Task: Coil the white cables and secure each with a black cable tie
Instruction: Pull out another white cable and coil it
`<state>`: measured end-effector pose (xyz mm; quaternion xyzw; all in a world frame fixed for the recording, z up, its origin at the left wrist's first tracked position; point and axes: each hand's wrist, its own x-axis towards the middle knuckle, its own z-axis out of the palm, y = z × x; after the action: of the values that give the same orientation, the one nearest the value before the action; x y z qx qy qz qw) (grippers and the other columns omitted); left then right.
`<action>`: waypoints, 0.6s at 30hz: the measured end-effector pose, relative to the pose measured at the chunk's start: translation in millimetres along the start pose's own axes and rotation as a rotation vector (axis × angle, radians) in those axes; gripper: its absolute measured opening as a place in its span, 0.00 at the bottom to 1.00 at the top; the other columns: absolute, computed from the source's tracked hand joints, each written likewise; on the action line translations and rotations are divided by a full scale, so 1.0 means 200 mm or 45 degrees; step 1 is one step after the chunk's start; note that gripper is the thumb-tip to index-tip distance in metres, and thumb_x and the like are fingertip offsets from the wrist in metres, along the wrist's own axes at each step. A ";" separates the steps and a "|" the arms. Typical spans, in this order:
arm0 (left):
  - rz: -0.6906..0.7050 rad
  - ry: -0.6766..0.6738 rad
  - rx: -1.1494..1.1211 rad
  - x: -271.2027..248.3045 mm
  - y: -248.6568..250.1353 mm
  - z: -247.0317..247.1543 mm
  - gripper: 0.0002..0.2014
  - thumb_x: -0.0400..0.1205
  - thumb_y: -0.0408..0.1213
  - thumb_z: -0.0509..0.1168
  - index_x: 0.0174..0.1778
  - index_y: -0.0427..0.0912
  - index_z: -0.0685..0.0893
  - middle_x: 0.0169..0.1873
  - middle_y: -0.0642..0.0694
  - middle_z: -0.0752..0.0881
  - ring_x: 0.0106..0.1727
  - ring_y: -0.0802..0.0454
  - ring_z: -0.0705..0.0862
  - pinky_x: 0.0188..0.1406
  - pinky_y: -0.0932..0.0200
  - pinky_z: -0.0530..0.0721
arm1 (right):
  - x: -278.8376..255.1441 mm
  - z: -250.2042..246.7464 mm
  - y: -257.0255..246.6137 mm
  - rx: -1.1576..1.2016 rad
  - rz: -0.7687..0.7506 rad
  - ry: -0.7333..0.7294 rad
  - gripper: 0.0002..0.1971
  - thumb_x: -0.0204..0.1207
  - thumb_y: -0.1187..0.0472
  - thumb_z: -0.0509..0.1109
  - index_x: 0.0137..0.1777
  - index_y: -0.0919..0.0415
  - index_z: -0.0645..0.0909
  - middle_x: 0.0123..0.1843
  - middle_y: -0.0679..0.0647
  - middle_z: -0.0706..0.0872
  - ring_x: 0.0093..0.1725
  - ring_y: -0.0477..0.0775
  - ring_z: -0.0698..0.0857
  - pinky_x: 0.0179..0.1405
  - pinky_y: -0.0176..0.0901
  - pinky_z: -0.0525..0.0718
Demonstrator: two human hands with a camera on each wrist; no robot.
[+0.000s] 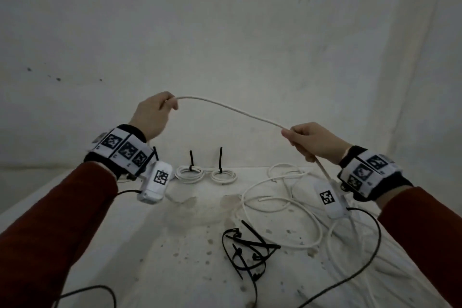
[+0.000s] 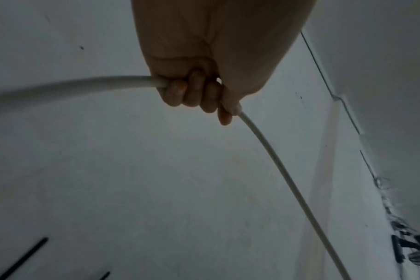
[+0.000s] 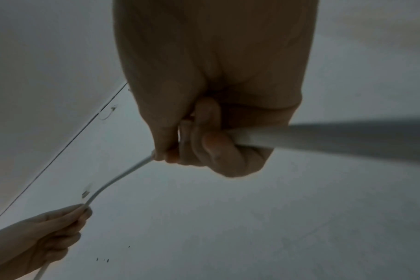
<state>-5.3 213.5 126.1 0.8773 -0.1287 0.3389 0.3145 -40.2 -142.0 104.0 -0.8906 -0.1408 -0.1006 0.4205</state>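
Backdrop: plain white wall (image 1: 225, 32), matte, with a few dark specks at the left.
Table: white table (image 1: 190, 245), its top stained and dotted with brown spots.
Held cable: smooth, round white cable (image 1: 232, 110) was stretched in a shallow arc between both hands, above the table's middle; its right part ran down past the right wrist toward the loose cables.
Left hand: left hand (image 1: 153, 114) was raised, fingers (image 2: 192, 91) curled round the cable, thumb and forefinger pinching it where it left the fist.
Right hand: right hand (image 1: 312, 141) sat lower, closed in a fist round the same cable, fingers (image 3: 211, 144) wrapped over it.
Finished coils: two small white coils (image 1: 205, 174) lay side by side near the table's far edge, each cinched by a black tie with its tail standing upright.
Loose cables: tangle of white cables (image 1: 282, 197) sprawled along the right side of the table.
Cable ties: heap of thin black plastic cable ties (image 1: 246, 250) lay near the table's middle, toward the near edge.
Markings: wrist bands (image 1: 123, 150) carried black-and-white square code patterns; no readable words.
Sleeves: dark red sleeves (image 1: 50, 232), soft fabric.
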 end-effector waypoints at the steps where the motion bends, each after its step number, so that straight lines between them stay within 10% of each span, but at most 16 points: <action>1: -0.033 0.031 0.022 -0.01 -0.03 -0.03 0.12 0.88 0.39 0.52 0.44 0.42 0.79 0.35 0.44 0.77 0.32 0.50 0.72 0.31 0.64 0.68 | -0.02 -0.02 0.02 -0.009 0.028 -0.019 0.23 0.82 0.48 0.64 0.30 0.62 0.72 0.20 0.52 0.68 0.18 0.50 0.65 0.17 0.37 0.68; 5: -0.227 0.169 0.047 -0.04 -0.17 -0.13 0.13 0.88 0.38 0.52 0.45 0.40 0.79 0.39 0.40 0.79 0.40 0.41 0.76 0.39 0.55 0.67 | -0.07 -0.14 0.13 -0.345 0.127 -0.037 0.26 0.81 0.42 0.62 0.28 0.60 0.74 0.21 0.50 0.71 0.21 0.53 0.70 0.23 0.41 0.71; 10: -0.392 -0.230 0.006 -0.14 -0.26 -0.11 0.10 0.84 0.40 0.60 0.40 0.43 0.83 0.41 0.41 0.82 0.45 0.41 0.78 0.46 0.53 0.73 | -0.09 -0.21 0.07 -0.418 -0.040 0.159 0.17 0.85 0.56 0.59 0.35 0.54 0.81 0.37 0.54 0.82 0.43 0.57 0.80 0.42 0.43 0.73; 18: -0.017 -0.486 0.078 -0.23 0.03 -0.06 0.09 0.80 0.49 0.66 0.47 0.47 0.81 0.40 0.51 0.85 0.40 0.55 0.84 0.40 0.62 0.79 | 0.02 0.01 -0.38 -0.492 -0.488 0.181 0.11 0.83 0.52 0.64 0.41 0.52 0.85 0.23 0.47 0.71 0.24 0.41 0.71 0.27 0.33 0.67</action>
<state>-46.9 217.1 104.9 0.9356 -0.1696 0.1681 0.2600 -62.4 -94.7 158.5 -0.9020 -0.2551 -0.2657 0.2252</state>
